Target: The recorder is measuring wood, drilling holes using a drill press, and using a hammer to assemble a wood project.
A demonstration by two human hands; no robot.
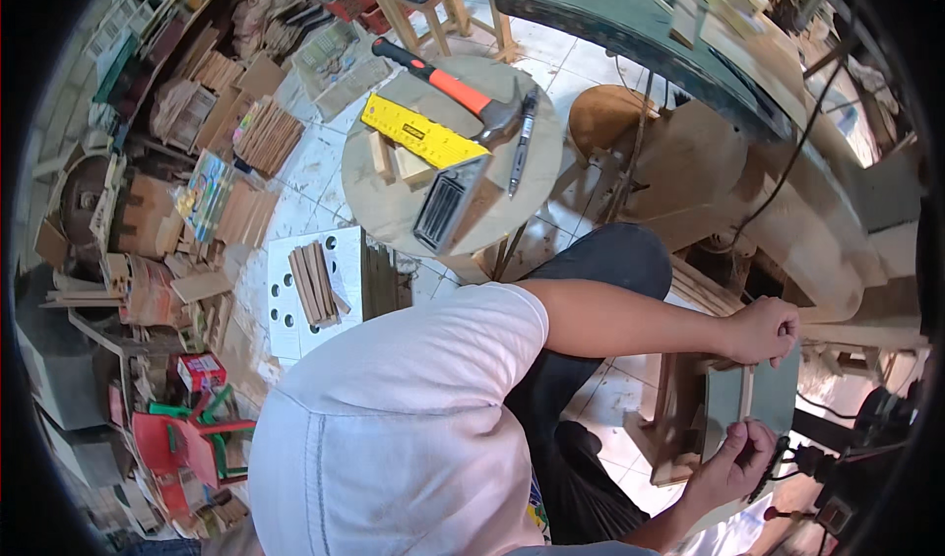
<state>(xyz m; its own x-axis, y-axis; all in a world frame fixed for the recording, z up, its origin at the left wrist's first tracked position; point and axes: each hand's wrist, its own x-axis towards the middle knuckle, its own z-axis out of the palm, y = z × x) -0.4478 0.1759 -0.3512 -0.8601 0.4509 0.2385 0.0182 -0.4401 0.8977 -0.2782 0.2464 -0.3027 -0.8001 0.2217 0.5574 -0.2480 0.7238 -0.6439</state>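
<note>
A narrow light wooden strip point(746, 393) lies over a grey-green flat board point(778, 389) at the right. My right hand point(736, 455) is closed on the strip's near end, thumb and fingers pinched together. At its far end is my left hand point(766, 328), its fingers curled closed. What sits between those fingers, if anything, is too small to tell. Below the board, a brown wooden box-like piece point(679, 413) shows in part.
A round stool top point(394, 212) bears an orange-and-black hammer point(448, 89), a yellow square point(421, 133), a pen point(523, 143) and small wood blocks point(411, 167). Wooden slats point(315, 282) lie on a white perforated box point(285, 335). Wood stacks fill the left; a dark-green bench point(630, 30) stands ahead.
</note>
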